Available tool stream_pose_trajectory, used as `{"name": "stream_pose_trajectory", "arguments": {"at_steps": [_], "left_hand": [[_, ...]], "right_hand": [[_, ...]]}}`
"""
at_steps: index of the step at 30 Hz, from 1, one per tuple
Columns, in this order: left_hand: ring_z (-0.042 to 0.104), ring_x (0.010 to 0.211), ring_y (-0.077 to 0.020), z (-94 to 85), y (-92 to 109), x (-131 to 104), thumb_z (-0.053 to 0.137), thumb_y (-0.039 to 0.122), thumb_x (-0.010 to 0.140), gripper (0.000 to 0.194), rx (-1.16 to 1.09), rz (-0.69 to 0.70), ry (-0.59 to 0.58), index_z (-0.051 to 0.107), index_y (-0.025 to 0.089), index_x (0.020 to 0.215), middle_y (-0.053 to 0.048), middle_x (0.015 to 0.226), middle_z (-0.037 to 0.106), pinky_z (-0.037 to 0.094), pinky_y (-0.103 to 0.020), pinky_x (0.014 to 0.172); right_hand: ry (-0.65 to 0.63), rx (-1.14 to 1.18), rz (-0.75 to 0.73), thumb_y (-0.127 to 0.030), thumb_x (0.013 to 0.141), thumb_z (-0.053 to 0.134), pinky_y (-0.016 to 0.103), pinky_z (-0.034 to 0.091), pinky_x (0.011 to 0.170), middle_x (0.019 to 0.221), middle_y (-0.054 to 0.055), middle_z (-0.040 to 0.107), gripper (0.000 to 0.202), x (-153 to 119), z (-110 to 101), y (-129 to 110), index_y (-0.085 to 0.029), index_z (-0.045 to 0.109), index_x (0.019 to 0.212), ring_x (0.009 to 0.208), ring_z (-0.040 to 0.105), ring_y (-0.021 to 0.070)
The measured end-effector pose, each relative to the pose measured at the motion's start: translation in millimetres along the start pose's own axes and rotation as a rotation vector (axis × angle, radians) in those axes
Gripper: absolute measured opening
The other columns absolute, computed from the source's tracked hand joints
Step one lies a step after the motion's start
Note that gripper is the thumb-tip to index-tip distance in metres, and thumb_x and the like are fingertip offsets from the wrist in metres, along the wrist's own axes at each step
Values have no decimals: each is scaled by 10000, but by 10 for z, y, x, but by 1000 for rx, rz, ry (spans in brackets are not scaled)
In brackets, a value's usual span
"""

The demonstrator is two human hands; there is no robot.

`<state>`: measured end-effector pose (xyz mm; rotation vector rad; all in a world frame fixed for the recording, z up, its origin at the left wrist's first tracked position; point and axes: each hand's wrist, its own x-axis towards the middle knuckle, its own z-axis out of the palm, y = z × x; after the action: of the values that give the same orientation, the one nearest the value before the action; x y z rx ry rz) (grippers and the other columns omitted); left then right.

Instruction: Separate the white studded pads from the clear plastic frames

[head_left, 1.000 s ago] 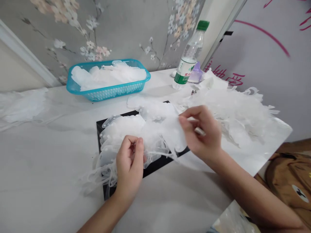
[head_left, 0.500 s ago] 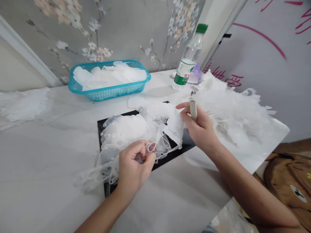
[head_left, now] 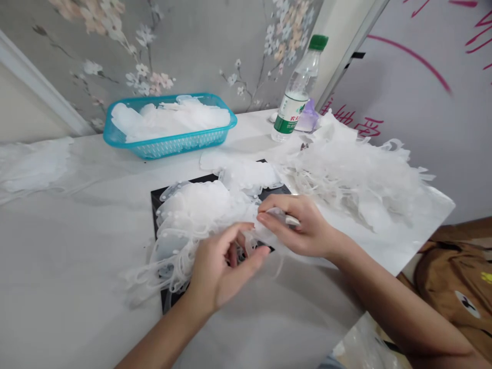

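My right hand (head_left: 298, 223) is closed, pinching a thin translucent white plastic piece (head_left: 265, 233) between thumb and fingers. A short pale handle (head_left: 292, 220) also sticks out of this grip; its working end is hidden. My left hand (head_left: 226, 261) is just to the left, thumb and forefinger apart around the near side of that piece. Whether its inner fingers touch the piece is hard to see. Beneath and behind both hands, a heap of similar white pieces (head_left: 196, 202) with thin loops lies on a black board (head_left: 156, 197).
A blue basket (head_left: 172, 141) of white pieces stands by the wall. To its right is a green-capped bottle (head_left: 294, 97) beside a purple item (head_left: 309, 118). A pile of white scraps (head_left: 369, 174) covers the table's right side. More white pieces (head_left: 34, 164) lie far left.
My right hand has come down and toward me, bringing a white piece off the right end of the heap. The left hand's pinch has widened, and the hand has shifted slightly right.
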<state>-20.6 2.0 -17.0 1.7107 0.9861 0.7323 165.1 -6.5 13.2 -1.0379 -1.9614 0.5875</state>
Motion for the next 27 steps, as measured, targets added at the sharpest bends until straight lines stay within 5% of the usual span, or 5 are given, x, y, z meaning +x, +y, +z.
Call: {"name": "stream_pose_trajectory", "arguments": {"at_steps": [3,8,14,21,27], "left_hand": [[440,454,-69,33,-10,12,617,359,771,225,137,-11,25,659,214,939,59,526,526,357,-188,477],[439,455,-61,41,-3,32,482,390,871,291,43,-15,52,683,187,819,31,598,623,352,-179,455],[560,586,-91,26,-17,38,464,381,884,281,13,-23,99,668,198,950,19,679,665,407,-176,528],[616,703,-111,25,10,34,460,398,884,250,8,-82,90,641,226,873,25,747,692,443,-174,594],[629,693,-122,21,-3,8,474,417,874,242,-71,-120,108,626,229,890,15,785,699,468,-191,593]], "right_hand": [[78,-23,-22,-63,849,508,163,363,561,732,-11,534,79,-1,21,6,-138,524,830,604,465,56],[202,-94,27,-118,875,517,176,333,498,710,-18,544,70,9,56,-6,-153,533,817,583,465,64],[381,-195,118,-166,888,505,211,301,466,624,-23,497,131,25,72,-4,-155,528,759,515,398,74],[676,-271,209,-244,894,521,230,294,488,576,-30,418,201,42,29,21,-173,519,706,515,357,89],[844,-122,410,-357,849,587,227,270,468,548,-32,403,256,34,-74,109,-164,555,684,491,346,88]]}}
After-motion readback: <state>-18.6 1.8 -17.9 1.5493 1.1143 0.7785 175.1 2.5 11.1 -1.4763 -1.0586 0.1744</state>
